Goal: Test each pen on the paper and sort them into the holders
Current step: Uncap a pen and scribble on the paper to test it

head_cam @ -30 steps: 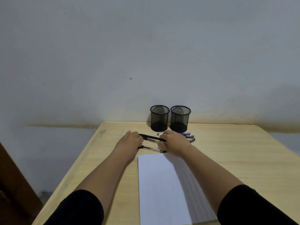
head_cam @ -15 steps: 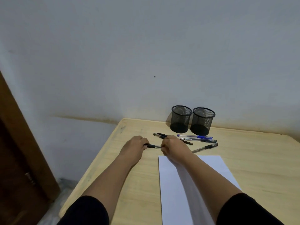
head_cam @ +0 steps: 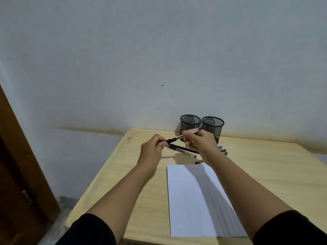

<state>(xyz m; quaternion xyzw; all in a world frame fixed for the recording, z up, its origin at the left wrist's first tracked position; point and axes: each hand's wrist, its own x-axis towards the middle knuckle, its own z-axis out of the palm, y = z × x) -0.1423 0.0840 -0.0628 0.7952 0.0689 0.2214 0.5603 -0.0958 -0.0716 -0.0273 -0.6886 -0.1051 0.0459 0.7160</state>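
Above table, pen, no legible writing.

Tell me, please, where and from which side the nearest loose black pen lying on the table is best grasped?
Probably mid-barrel on the black pen, pinched from above: it lies flat, slanted across the table, with its left end under the left hand.

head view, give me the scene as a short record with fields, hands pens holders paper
left hand: closed on the dark end of the held pen
right hand: closed on the clear barrel of the same pen
held pen: raised above the table, tilted up to the right
holders: two black mesh cups, side by side at the wall, look empty
loose pens: several lying on the table before the holders
paper: white sheet, flat, no marks visible
table: light wood
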